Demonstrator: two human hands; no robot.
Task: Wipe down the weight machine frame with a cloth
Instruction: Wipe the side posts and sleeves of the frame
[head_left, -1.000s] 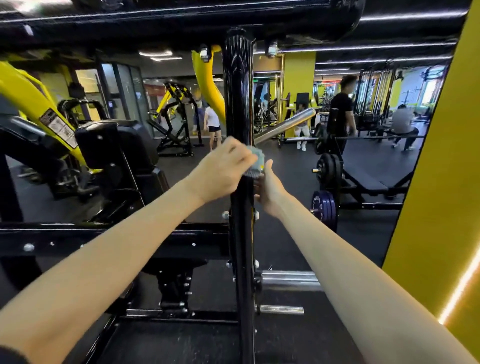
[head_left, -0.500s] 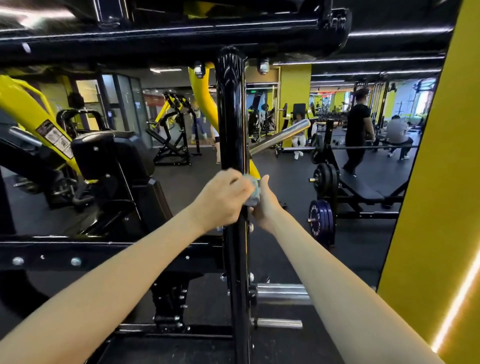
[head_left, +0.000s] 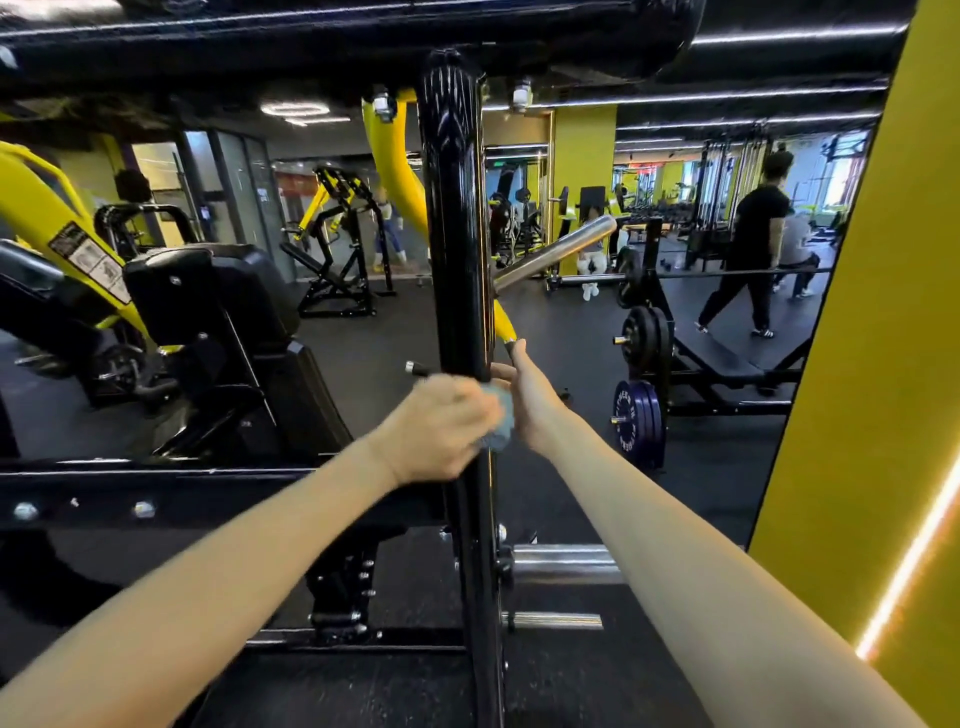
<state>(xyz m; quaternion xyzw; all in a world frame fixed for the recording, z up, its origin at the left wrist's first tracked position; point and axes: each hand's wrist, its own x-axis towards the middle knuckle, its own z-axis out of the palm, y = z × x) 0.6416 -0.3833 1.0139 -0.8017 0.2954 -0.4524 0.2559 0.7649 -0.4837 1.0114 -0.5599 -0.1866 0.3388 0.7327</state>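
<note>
A black upright post (head_left: 457, 234) of the weight machine frame runs down the middle of the view. My left hand (head_left: 441, 423) grips a pale blue-grey cloth (head_left: 500, 421) against the post, a little above the black crossbar (head_left: 156, 499). My right hand (head_left: 530, 400) lies against the right side of the post, touching the cloth's far edge; its fingers reach behind the post and are mostly hidden. Only a small part of the cloth shows between the two hands.
A chrome plate peg (head_left: 556, 252) juts right from the post above my hands. A black padded seat (head_left: 208, 312) stands left. Blue plates (head_left: 639, 421) and a bench sit right. A yellow pillar (head_left: 883, 364) fills the right edge. A person (head_left: 753, 249) walks behind.
Both hands and the cloth have slid down the upright post, from just below the chrome peg to near the crossbar. The person in black has walked further right.
</note>
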